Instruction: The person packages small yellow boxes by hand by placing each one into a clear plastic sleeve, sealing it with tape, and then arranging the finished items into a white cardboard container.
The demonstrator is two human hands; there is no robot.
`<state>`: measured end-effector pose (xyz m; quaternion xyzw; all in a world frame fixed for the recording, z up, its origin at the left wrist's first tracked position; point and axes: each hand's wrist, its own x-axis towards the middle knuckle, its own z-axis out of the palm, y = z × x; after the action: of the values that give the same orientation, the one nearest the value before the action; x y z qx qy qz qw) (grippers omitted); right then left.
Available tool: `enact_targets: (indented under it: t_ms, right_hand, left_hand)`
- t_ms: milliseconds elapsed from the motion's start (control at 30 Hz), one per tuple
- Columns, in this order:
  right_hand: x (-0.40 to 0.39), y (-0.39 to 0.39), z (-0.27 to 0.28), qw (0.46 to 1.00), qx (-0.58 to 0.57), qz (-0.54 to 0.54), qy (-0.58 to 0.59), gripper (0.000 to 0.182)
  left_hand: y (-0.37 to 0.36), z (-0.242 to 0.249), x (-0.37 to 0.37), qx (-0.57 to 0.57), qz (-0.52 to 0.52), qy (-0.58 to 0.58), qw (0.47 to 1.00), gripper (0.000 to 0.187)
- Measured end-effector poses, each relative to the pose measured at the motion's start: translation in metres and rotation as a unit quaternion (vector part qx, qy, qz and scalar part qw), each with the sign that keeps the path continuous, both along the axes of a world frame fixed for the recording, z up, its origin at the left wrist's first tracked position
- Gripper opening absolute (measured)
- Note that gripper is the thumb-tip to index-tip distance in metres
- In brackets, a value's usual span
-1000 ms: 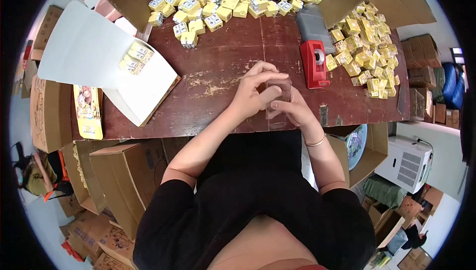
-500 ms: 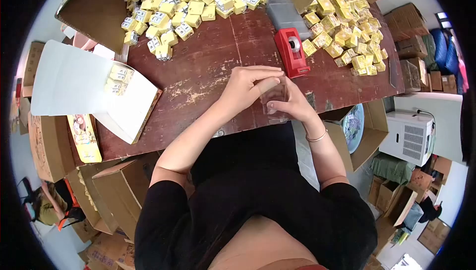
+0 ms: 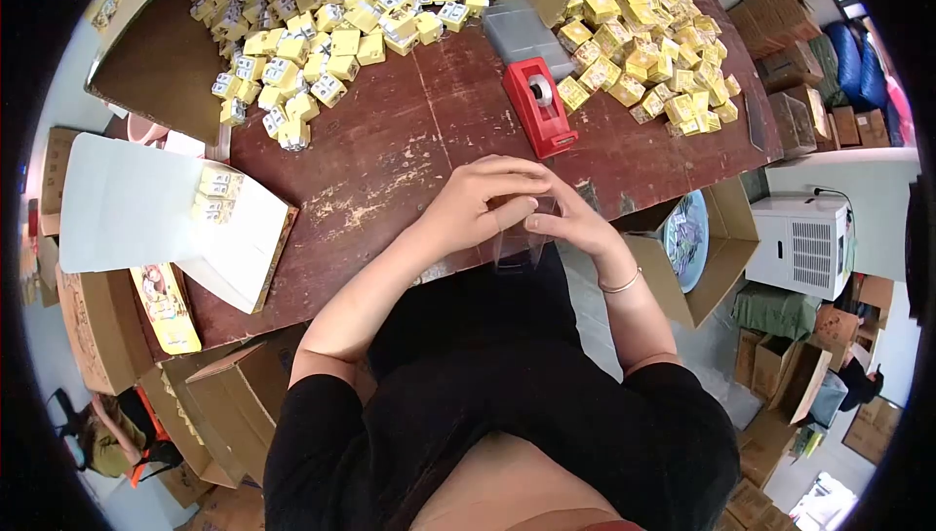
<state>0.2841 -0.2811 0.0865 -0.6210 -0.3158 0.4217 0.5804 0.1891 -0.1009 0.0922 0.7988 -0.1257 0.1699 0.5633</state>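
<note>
My left hand [image 3: 483, 204] and my right hand [image 3: 575, 216] meet at the fingertips over the near edge of the dark red table [image 3: 390, 160]. Between them they hold a clear plastic piece [image 3: 519, 246], thin and see-through, hanging below the fingers. Just beyond the hands lies a red tape dispenser [image 3: 542, 110] with a roll of tape. Behind it is a grey translucent box [image 3: 522, 32]. Small yellow boxes with printed squares [image 3: 343, 41] are heaped at the back left, and more yellow boxes [image 3: 634, 43] are piled at the back right.
An open white box [image 3: 229, 243] with small boxes inside stands at the left, above a yellow printed carton [image 3: 168, 309]. A cardboard box [image 3: 731, 248] holding a round blue item [image 3: 686, 241] is beside the table's right edge. Another person [image 3: 112, 433] is at far left.
The view has shifted, so the table items appear further left. My hands have moved slightly lower, still around the clear plastic piece, which now hangs further below the fingers.
</note>
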Motion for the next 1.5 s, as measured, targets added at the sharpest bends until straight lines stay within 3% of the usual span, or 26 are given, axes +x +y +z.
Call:
enact_targets:
  t_ms: [100,167,233,267,300,333,433,500,533,567,600,633,667,733,800,867,967,1000,1100,1233,1300,1333,1400,1433,1467,1500]
  right_hand:
    - [0.019,-0.01,0.009,0.997,-0.037,0.037,-0.048,0.056]
    - [0.024,-0.013,0.017,0.982,0.129,-0.08,0.109,0.038]
    - [0.029,-0.015,0.018,0.918,0.255,-0.158,0.258,0.033]
    - [0.027,-0.011,0.013,0.904,0.264,-0.174,0.286,0.034]
    - [0.023,-0.006,0.006,0.889,0.273,-0.19,0.315,0.035]
    - [0.018,0.002,0.006,0.921,0.231,-0.179,0.259,0.039]
    - [0.015,0.01,0.006,0.986,0.073,-0.059,0.134,0.049]
    - [0.06,0.002,0.019,0.993,0.039,-0.106,0.035,0.048]
    - [0.094,-0.004,0.017,0.971,-0.011,-0.216,-0.097,0.048]
    - [0.145,-0.016,-0.013,0.9,-0.009,-0.298,-0.318,0.048]
    - [0.174,-0.022,-0.006,0.799,-0.162,-0.363,-0.451,0.052]
    - [0.214,-0.029,-0.025,0.65,-0.185,-0.385,-0.629,0.057]
    - [0.226,-0.022,-0.027,0.649,-0.184,-0.385,-0.63,0.057]
    - [0.242,-0.013,-0.029,0.562,-0.298,-0.359,-0.683,0.057]
    - [0.246,-0.005,-0.03,0.572,-0.32,-0.334,-0.677,0.057]
    - [0.246,0.001,-0.019,0.627,-0.294,-0.37,-0.619,0.049]
    - [0.213,0.004,-0.005,0.79,-0.07,-0.415,-0.447,0.032]
    - [0.209,0.002,-0.009,0.724,-0.107,-0.388,-0.561,0.037]
    - [0.225,0.006,-0.037,0.594,-0.168,-0.368,-0.696,0.049]
    - [0.24,0.004,-0.043,0.563,-0.176,-0.358,-0.724,0.048]
    - [0.247,0.003,-0.036,0.685,-0.255,-0.303,-0.612,0.045]
    - [0.234,0.008,-0.024,0.706,-0.188,-0.338,-0.593,0.038]
    - [0.202,0.019,-0.013,0.874,0.0,-0.357,-0.328,0.033]
    - [0.176,0.026,-0.012,0.934,0.071,-0.341,-0.085,0.03]
    - [0.145,0.035,-0.012,0.959,0.103,-0.258,0.058,0.03]
    - [0.112,0.042,-0.013,0.976,0.025,-0.199,0.082,0.03]
  left_hand:
    - [0.011,0.014,0.007,-0.108,-0.032,0.052,0.992,0.037]
    - [0.023,0.005,0.016,-0.445,0.006,0.056,0.894,0.048]
    - [0.024,-0.018,0.019,-0.424,0.138,0.057,0.893,0.06]
    - [0.018,-0.03,0.016,-0.372,0.08,0.1,0.919,0.079]
    - [-0.001,-0.032,0.012,-0.411,0.013,0.125,0.903,0.091]
    - [-0.017,-0.029,0.011,-0.397,-0.011,0.139,0.907,0.098]
    - [-0.031,-0.027,0.019,-0.484,0.017,0.075,0.871,0.069]
    - [-0.022,-0.023,0.019,-0.575,0.048,0.064,0.815,0.032]
    - [-0.012,-0.021,0.014,-0.555,0.057,0.079,0.826,0.031]
    - [-0.004,-0.021,0.008,-0.536,0.066,0.095,0.836,0.03]
    - [0.0,-0.026,0.005,-0.507,0.071,0.101,0.853,0.034]
    - [0.001,-0.026,0.003,-0.507,0.071,0.101,0.853,0.034]
    - [0.001,-0.025,0.001,-0.516,0.067,0.125,0.845,0.037]
    - [-0.002,-0.025,-0.001,-0.525,0.063,0.147,0.836,0.041]
    - [-0.007,-0.026,-0.003,-0.569,0.066,0.152,0.806,0.037]
    - [-0.004,-0.026,-0.013,-0.554,0.08,0.159,0.814,0.041]
    - [0.011,-0.031,-0.025,-0.538,0.114,0.168,0.818,0.045]
    - [0.014,-0.035,-0.032,-0.534,0.126,0.179,0.817,0.044]
    - [0.022,-0.042,-0.037,-0.547,0.139,0.181,0.805,0.042]
    - [0.026,-0.032,-0.042,-0.532,0.141,0.171,0.817,0.039]
    - [0.029,-0.034,-0.05,-0.532,0.141,0.166,0.818,0.039]
    - [0.033,-0.037,-0.052,-0.532,0.141,0.159,0.82,0.039]
    - [0.037,-0.044,-0.055,-0.545,0.149,0.153,0.811,0.04]
    - [0.039,-0.047,-0.058,-0.555,0.151,0.153,0.803,0.04]
    - [0.041,-0.049,-0.059,-0.556,0.158,0.154,0.801,0.04]
    - [0.042,-0.05,-0.057,-0.564,0.156,0.165,0.794,0.038]
